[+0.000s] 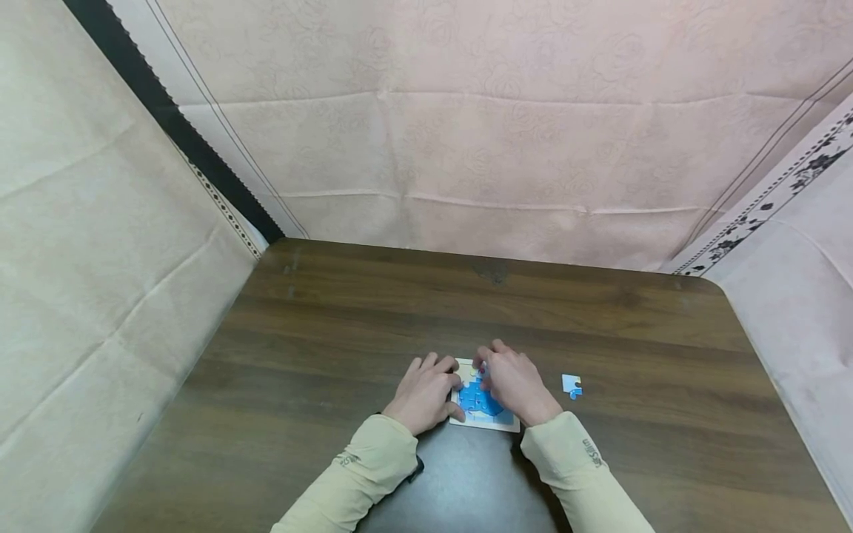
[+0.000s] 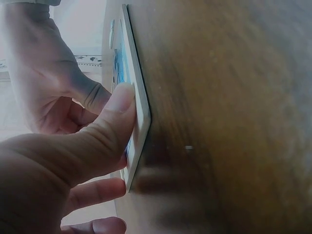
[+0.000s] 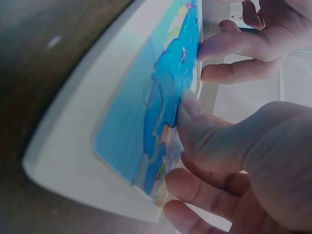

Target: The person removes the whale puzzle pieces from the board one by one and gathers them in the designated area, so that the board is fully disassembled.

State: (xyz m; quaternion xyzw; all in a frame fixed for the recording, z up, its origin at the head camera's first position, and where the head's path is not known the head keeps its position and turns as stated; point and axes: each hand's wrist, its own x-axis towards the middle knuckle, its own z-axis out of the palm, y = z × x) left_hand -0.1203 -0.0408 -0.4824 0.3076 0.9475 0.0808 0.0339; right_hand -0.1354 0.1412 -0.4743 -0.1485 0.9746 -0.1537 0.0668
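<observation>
A small jigsaw puzzle board (image 1: pixel 485 425) with a pale border and a mostly blue picture lies flat on the table between the two hands. My left hand (image 1: pixel 423 392) rests along its left side, the thumb (image 2: pixel 119 100) on the border and the other fingers extended by the edge. Over the upper part of the picture, my right hand (image 1: pixel 514 379) has thumb and fingertips bent about a puzzle piece (image 3: pixel 173 146) at the board's surface. Those fingers partly hide the piece. Fitted blue pieces (image 3: pixel 170 73) show beside the right thumb.
Loose puzzle pieces (image 1: pixel 569 382) lie on the table just right of the right hand. The brown wooden table (image 1: pixel 320 318) extends around the board. Pale patterned cloth (image 1: pixel 466 148) hangs behind the far edge and along both sides.
</observation>
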